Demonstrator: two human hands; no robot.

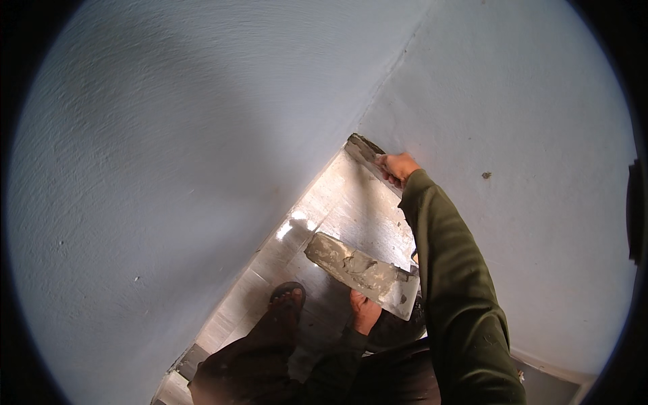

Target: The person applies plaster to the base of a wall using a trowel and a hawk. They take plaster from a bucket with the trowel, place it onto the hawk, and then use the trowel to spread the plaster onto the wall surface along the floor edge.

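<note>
My left hand [365,311] is low in front of me, closed under a long flat plastering trowel [398,297]. Grey wet mortar [351,263] covers most of the trowel's upper face, and its right end shows bare metal. Stretched forward in a green sleeve, my right arm reaches to the foot of the right wall. There my right hand [400,167] has its fingers curled in close to a rough grey-brown strip [368,152] near the corner. Whatever those fingers hold, if anything, is hidden.
Pale blue walls, left [169,169] and right [526,121], meet in a corner ahead. Between them lies a shiny tiled floor [337,202]. My sandalled left foot [289,295] stands near the left wall. A dark rounded thing [395,332] sits behind the trowel, partly covered.
</note>
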